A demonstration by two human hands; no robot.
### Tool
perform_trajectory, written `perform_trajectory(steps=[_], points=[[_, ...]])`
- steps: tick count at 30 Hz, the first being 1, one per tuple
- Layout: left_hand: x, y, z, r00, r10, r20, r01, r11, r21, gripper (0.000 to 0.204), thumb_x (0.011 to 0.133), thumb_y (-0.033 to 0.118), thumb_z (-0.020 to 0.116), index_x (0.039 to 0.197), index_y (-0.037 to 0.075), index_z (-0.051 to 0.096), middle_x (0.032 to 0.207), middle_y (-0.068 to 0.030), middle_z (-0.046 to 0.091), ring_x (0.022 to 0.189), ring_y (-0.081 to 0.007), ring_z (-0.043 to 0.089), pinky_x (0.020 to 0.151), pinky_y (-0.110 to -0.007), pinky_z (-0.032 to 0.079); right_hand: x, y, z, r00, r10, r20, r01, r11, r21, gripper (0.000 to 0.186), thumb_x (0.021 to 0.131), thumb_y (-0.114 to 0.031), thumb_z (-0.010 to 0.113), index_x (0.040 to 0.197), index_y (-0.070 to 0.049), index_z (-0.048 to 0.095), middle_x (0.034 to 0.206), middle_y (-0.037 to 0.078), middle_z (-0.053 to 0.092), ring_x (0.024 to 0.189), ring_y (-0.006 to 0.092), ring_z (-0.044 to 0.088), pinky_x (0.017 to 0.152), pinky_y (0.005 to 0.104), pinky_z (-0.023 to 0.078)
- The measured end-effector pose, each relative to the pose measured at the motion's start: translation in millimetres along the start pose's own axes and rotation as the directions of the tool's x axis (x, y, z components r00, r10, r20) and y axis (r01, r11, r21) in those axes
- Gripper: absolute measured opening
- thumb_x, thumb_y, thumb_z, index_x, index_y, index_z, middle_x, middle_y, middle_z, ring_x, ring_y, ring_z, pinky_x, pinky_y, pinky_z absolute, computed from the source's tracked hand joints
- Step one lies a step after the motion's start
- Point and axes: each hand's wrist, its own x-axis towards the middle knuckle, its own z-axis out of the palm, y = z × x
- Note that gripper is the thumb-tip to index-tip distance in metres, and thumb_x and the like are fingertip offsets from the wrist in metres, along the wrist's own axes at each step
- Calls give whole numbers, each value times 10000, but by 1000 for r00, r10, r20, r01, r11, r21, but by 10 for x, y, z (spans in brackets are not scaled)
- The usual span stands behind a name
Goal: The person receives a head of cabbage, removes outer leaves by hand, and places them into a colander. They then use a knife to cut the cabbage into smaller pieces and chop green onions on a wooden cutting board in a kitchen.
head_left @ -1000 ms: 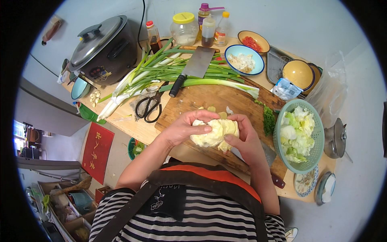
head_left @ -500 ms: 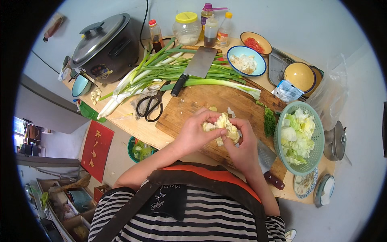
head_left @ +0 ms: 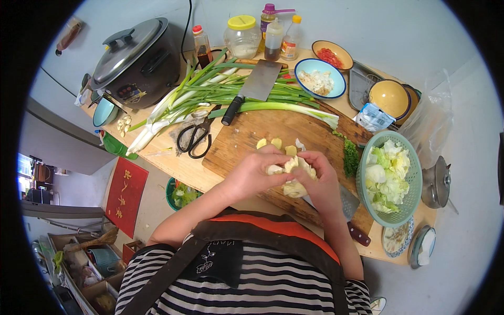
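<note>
Both of my hands are closed round a small pale yellow cabbage heart (head_left: 295, 190) above the near part of the wooden cutting board (head_left: 239, 144). My left hand (head_left: 251, 170) grips its left side, with the fingertips bent inward. On the other side my right hand (head_left: 321, 184) holds it with fingers and thumb; the fingers partly cover the leaves. Just beyond my fingers lie several pale yellow slices (head_left: 276, 142). A knife (head_left: 347, 203) with a brown handle rests beside my right hand, its blade partly hidden. Chopped green herbs (head_left: 350, 157) lie farther right.
A green colander (head_left: 362, 181) of torn leaves stands at the right. A cleaver (head_left: 261, 81) lies across leeks (head_left: 210, 86) at the back. Black-handled scissors (head_left: 194, 139) sit left of the board. A rice cooker (head_left: 142, 79), bottles and bowls line the far side.
My hands and the cabbage heart have shifted slightly nearer to me, and the fingers have changed their hold. More pale yellow slices now show on the board beyond them.
</note>
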Motion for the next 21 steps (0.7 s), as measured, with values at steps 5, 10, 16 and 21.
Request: perform_trajectory(steps=[5, 10, 16, 21], points=[[15, -9, -9, 1000, -14, -19, 14, 1000, -4, 304, 759, 83, 727, 1046, 7, 665, 919, -85, 624, 856, -151, 602, 789, -260, 459, 7, -23, -4, 999, 34, 13, -35, 996, 79, 264, 810, -127, 677, 1029, -7, 593, 937, 57, 639, 877, 116, 581, 805, 264, 456], [-32, -35, 87, 993, -60, -97, 62, 998, 13, 262, 756, 63, 716, 1003, -3, 661, 920, -84, 634, 871, -144, 601, 790, -264, 456, 5, -91, 48, 990, -141, 7, 138, 961, -239, 229, 789, -59, 641, 1005, -3, 589, 906, 97, 644, 857, 151, 604, 784, 275, 469], [-48, -164, 94, 943, -322, -88, 250, 855, -454, 283, 777, 36, 692, 1050, 17, 619, 947, -74, 643, 777, -130, 623, 680, -239, 514, 8, -41, -34, 995, -18, -94, 5, 990, -140, 171, 826, 6, 564, 997, 7, 573, 923, 48, 626, 863, 118, 591, 793, 243, 465], [-63, -198, -59, 904, -425, 41, 291, 542, -788, 303, 807, -11, 611, 1109, 10, 598, 1004, -94, 644, 795, -163, 650, 664, -270, 553, 38, 132, -192, 984, 137, -114, -106, 964, 245, 195, 858, -1, 509, 1046, -8, 560, 985, 65, 606, 895, 123, 582, 789, 248, 477]])
